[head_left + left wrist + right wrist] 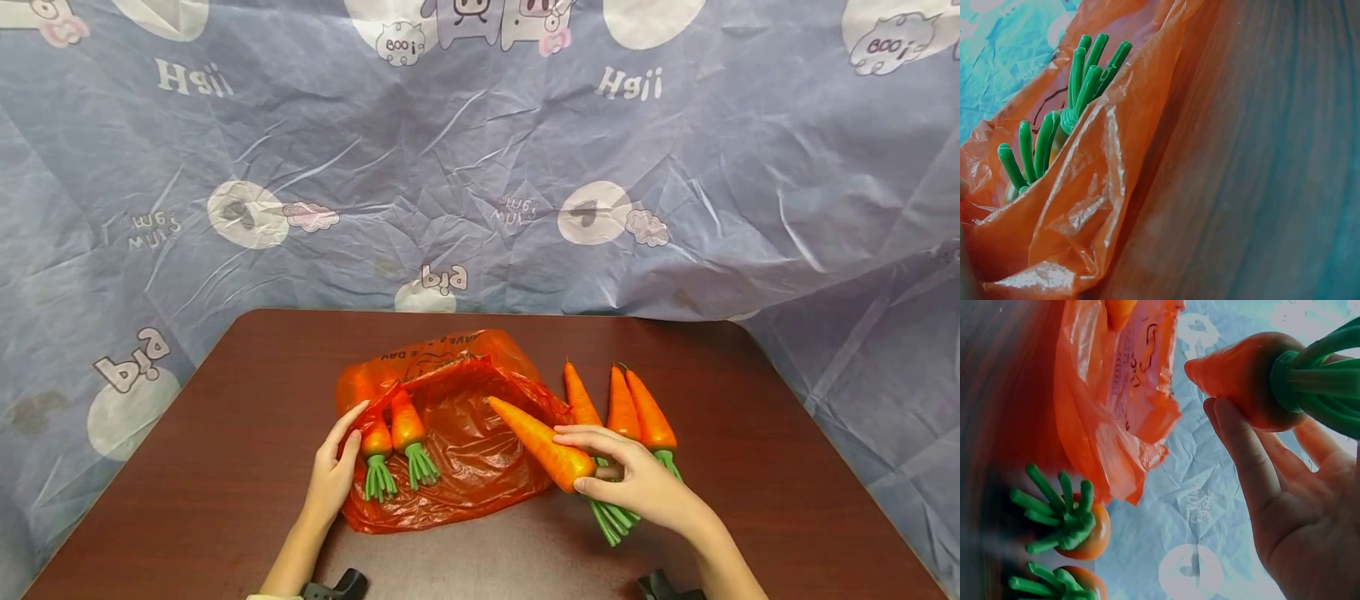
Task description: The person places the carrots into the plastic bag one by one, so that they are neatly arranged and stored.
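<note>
An orange plastic bag point(465, 450) lies open on the brown table point(225, 433), with two toy carrots point(392, 433) inside near its left edge. Their green stems point(1088, 75) show in the left wrist view. My left hand point(337, 467) holds the bag's left rim, thumb on the plastic. My right hand point(630, 479) grips a carrot point(542, 443) by its thick end, its tip pointing over the bag's mouth; the same carrot point(1247, 378) shows in the right wrist view. Three more carrots point(622, 408) lie on the table right of the bag.
A crumpled blue printed cloth point(480, 167) hangs behind and around the table. Dark objects point(337, 583) sit at the table's near edge. Bare table top lies left of the bag and at the far right.
</note>
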Demonstrator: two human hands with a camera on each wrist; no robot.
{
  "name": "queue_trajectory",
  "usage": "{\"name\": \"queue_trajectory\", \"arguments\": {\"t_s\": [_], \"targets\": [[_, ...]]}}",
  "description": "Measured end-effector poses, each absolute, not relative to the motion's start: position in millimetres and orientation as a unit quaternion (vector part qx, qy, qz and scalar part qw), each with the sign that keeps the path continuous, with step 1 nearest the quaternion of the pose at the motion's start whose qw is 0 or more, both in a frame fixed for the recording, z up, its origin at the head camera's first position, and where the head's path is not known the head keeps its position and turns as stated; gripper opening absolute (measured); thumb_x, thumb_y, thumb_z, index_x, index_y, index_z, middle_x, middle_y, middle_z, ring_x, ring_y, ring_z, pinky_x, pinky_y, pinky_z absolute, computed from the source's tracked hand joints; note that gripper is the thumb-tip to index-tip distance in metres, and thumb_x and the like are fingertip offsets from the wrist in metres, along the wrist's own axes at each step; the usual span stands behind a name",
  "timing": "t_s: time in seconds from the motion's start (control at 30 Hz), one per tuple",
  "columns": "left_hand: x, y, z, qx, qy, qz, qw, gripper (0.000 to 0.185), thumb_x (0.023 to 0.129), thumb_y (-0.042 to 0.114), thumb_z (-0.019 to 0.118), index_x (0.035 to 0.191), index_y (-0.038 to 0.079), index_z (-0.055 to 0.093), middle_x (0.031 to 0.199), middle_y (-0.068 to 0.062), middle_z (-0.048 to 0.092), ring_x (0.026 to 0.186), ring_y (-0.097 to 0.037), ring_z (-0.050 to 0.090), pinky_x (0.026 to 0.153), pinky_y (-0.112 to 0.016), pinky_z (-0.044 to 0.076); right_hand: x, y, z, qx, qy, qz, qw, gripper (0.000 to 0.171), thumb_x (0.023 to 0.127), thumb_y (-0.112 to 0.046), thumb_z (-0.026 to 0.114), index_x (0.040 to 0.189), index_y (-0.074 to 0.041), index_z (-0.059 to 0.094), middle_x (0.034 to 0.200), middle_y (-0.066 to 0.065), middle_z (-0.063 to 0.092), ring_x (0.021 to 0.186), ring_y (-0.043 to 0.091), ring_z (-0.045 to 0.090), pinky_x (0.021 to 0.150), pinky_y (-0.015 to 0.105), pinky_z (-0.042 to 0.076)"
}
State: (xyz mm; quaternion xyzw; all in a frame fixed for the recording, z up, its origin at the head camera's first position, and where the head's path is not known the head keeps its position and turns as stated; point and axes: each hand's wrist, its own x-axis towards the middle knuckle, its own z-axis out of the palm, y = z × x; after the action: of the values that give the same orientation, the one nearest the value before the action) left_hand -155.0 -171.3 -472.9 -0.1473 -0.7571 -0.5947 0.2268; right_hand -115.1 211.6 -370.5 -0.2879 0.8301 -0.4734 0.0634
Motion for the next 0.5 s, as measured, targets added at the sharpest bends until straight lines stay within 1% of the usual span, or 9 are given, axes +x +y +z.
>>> {"name": "queue_trajectory", "arguments": {"t_s": [0.07, 0.17, 0.27, 0.37, 0.5], "targets": [[-154.6, -171.7, -473.1, -0.148, -0.756, -0.596, 0.228, 0.036, 0.094, 0.002, 0.042, 0.129, 0.004, 0.049, 0.129, 0.002, 0.053, 0.117, 0.008, 0.043, 0.097, -0.005, 0.031, -115.4, 208.7, -372.1, -0.291, 0.832, -0.468, 0.066, 0.043, 0.085, -0.016, 0.063, 0.127, -0.019, 0.052, 0.134, 0.011, 0.046, 0.116, -0.008, 0.043, 0.080, 0.022, 0.051], [-154.7, -171.8, -472.7, -0.146, -0.756, -0.596, 0.228, 0.036, 0.094, 0.002, 0.043, 0.129, 0.004, 0.049, 0.129, 0.002, 0.053, 0.117, 0.008, 0.043, 0.097, -0.005, 0.031, -115.2, 204.3, -373.4, -0.283, 0.840, -0.458, 0.070, 0.043, 0.085, -0.019, 0.063, 0.127, -0.022, 0.052, 0.134, 0.009, 0.047, 0.116, -0.007, 0.044, 0.080, 0.022, 0.051], [-155.2, -171.8, -472.6, -0.146, -0.759, -0.593, 0.227, 0.036, 0.094, 0.001, 0.043, 0.129, 0.004, 0.049, 0.129, 0.001, 0.052, 0.118, 0.009, 0.043, 0.097, -0.004, 0.031, -114.8, 200.1, -374.3, -0.274, 0.848, -0.447, 0.081, 0.044, 0.086, -0.024, 0.062, 0.128, -0.024, 0.051, 0.134, 0.007, 0.047, 0.116, -0.004, 0.044, 0.080, 0.026, 0.052], [-155.6, -172.4, -473.2, -0.146, -0.762, -0.590, 0.224, 0.037, 0.093, 0.000, 0.044, 0.129, 0.004, 0.049, 0.129, 0.003, 0.052, 0.118, 0.009, 0.042, 0.097, -0.004, 0.031, -113.9, 195.7, -375.8, -0.270, 0.852, -0.439, 0.095, 0.044, 0.087, -0.026, 0.061, 0.129, -0.024, 0.049, 0.136, 0.008, 0.045, 0.119, 0.000, 0.042, 0.081, 0.029, 0.052], [-156.1, -173.0, -474.5, -0.153, -0.767, -0.585, 0.215, 0.037, 0.094, 0.002, 0.042, 0.131, 0.005, 0.047, 0.130, 0.013, 0.049, 0.119, 0.009, 0.041, 0.098, -0.004, 0.030, -112.5, 188.4, -380.6, -0.273, 0.850, -0.439, 0.099, 0.045, 0.087, -0.027, 0.061, 0.130, -0.024, 0.049, 0.136, 0.007, 0.044, 0.122, 0.011, 0.043, 0.082, 0.028, 0.051]]}}
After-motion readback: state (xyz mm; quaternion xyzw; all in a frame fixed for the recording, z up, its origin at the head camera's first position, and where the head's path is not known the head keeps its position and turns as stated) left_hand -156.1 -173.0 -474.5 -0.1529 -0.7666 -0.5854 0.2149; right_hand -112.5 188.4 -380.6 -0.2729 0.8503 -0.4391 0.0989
